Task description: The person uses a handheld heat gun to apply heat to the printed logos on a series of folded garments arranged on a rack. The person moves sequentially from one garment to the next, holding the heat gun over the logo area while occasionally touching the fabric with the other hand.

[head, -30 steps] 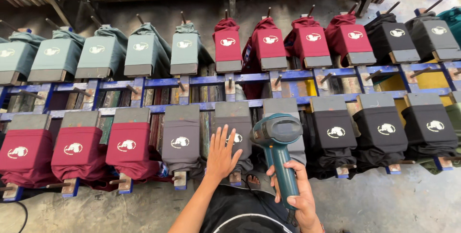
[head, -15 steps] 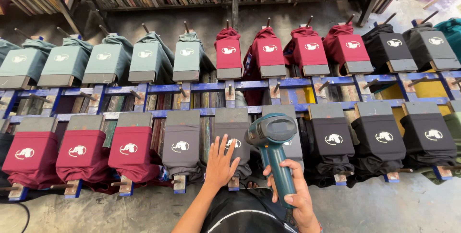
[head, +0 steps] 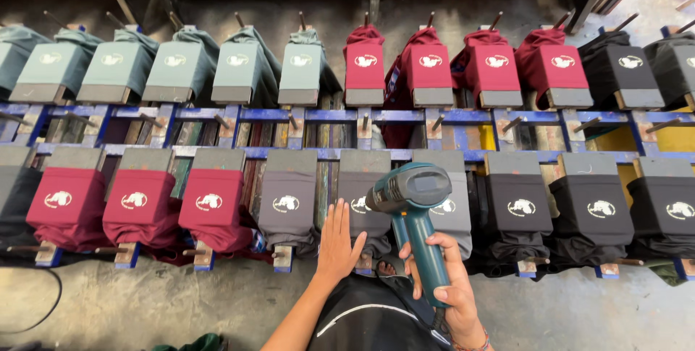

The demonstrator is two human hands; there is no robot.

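My right hand point(head: 445, 278) grips the handle of a teal heat gun point(head: 410, 199), whose nozzle points left and down at a grey shirt point(head: 365, 199) stretched over a board in the near row. My left hand point(head: 339, 244) is flat with fingers together, resting on the lower part of that grey shirt beside its white printed emblem. Another grey shirt point(head: 288, 203) sits just left of it, and a third lies partly hidden behind the heat gun.
Two rows of shirt boards run along a blue metal frame point(head: 326, 116): pale green point(head: 177, 69), red point(head: 427, 65) and black point(head: 622, 69) shirts at the back, maroon point(head: 137, 203) and black point(head: 590, 210) ones in front. Concrete floor point(head: 145, 307) lies below; shelves stand behind.
The view has shifted slightly. My left hand's fingers have closed together on the grey shirt, and the heat gun has tilted a little nearer the shirt's print.
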